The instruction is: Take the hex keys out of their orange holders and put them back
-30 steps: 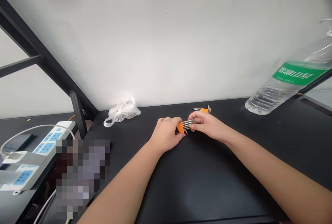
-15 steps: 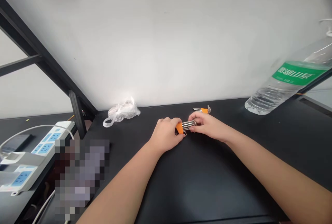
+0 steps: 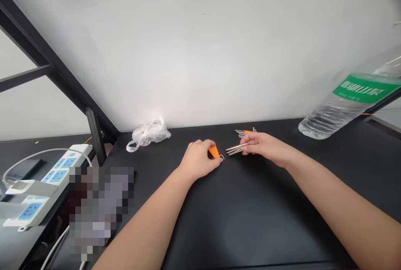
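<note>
My left hand (image 3: 200, 159) grips an orange hex key holder (image 3: 214, 152) low over the black tabletop. A thin bent key (image 3: 222, 157) still sticks out of the holder beside my thumb. Just to the right, my right hand (image 3: 255, 145) pinches several silver hex keys (image 3: 236, 149), their straight ends pointing left, apart from the holder. Behind my right fingers lies a second orange holder (image 3: 248, 132) with hex keys in it, partly covered by that hand.
A crumpled clear plastic bag (image 3: 149, 133) lies by the wall at left. The large water bottle (image 3: 332, 111) with a green label stands at right. At far left are a power strip (image 3: 59, 178) with white cables and a black metal frame (image 3: 72, 86).
My right hand has moved right, drawing several hex keys out of the orange holder. My left hand keeps the holder in nearly the same place.
</note>
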